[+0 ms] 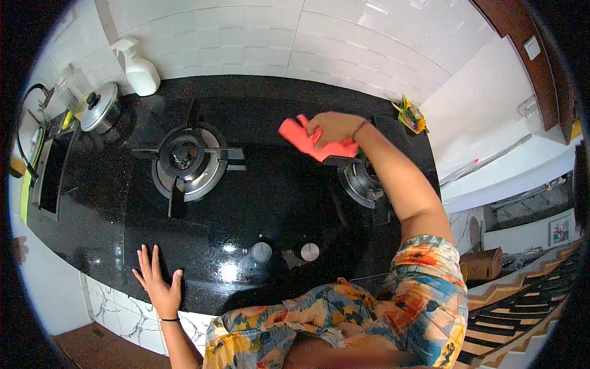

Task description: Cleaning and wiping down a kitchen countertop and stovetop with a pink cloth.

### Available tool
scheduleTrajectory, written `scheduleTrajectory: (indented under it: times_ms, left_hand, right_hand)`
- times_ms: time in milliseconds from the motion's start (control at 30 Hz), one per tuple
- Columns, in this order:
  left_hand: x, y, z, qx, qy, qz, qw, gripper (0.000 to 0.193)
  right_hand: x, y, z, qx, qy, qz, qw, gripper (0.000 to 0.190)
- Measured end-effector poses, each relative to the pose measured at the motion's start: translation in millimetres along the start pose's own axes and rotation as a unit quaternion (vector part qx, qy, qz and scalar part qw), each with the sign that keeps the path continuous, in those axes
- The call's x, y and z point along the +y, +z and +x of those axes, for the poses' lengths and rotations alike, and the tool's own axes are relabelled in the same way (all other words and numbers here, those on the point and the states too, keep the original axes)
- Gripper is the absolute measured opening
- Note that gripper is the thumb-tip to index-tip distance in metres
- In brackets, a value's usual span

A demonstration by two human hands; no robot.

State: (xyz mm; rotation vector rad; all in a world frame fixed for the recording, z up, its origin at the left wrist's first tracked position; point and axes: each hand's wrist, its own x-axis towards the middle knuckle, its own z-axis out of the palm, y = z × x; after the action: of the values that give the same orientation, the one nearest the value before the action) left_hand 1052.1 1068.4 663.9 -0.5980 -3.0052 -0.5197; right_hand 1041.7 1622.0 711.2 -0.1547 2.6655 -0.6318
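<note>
A red cloth point(297, 134) is bunched under the fingers of my right hand point(335, 129), over the back of the black glass gas hob point(276, 198). Its lower edge meets a pan support arm of the right burner point(362, 184), which my forearm partly covers. My left hand point(159, 281) rests flat at the front left edge of the hob and counter, fingers spread and holding nothing. Between the hands stands the left burner point(189, 161) with its black pan supports. Two round control knobs point(262, 251) sit near the front edge.
A white spray bottle point(141, 74) stands at the back left, beside a lidded steel pot point(100, 110) and a clear container point(73, 87). The sink point(54, 170) lies far left. A bunch of yellow flowers point(410, 115) lies in the back right corner, against the tiled wall point(258, 41).
</note>
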Motion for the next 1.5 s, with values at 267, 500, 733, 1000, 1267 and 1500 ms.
scheduleTrajectory:
  times_ms: [267, 500, 733, 1000, 1267, 1500]
  left_hand:
    - [-0.1, 0.4, -0.2, -0.003, 0.004, 0.007, 1.0, 0.073]
    - [-1.3, 1.9, -0.3, 0.009, 0.009, -0.01, 1.0, 0.071]
    - [-1.9, 0.7, 0.8, 0.006, 0.008, 0.003, 1.0, 0.069]
    - [-2.9, 3.4, -0.4, 0.012, 0.022, 0.01, 1.0, 0.068]
    - [-4.8, 4.7, -0.9, 0.009, 0.02, 0.036, 0.999, 0.065]
    - [-6.7, 6.6, -1.0, 0.017, 0.019, 0.024, 0.999, 0.068]
  right_hand:
    - [23.7, -20.7, 13.9, 0.106, 0.107, -0.014, 0.989, 0.044]
    - [-54.5, 26.6, 79.4, 0.079, -0.097, -0.094, 0.988, 0.027]
    - [-5.9, -39.4, 34.9, 0.197, -0.013, 0.013, 0.98, 0.029]
    - [89.7, -81.4, -101.4, 0.263, 0.26, -0.13, 0.92, 0.036]
    - [144.0, 21.7, -153.4, 0.257, 0.283, -0.036, 0.923, 0.041]
    - [125.1, 19.6, -162.4, 0.187, 0.218, -0.059, 0.956, 0.029]
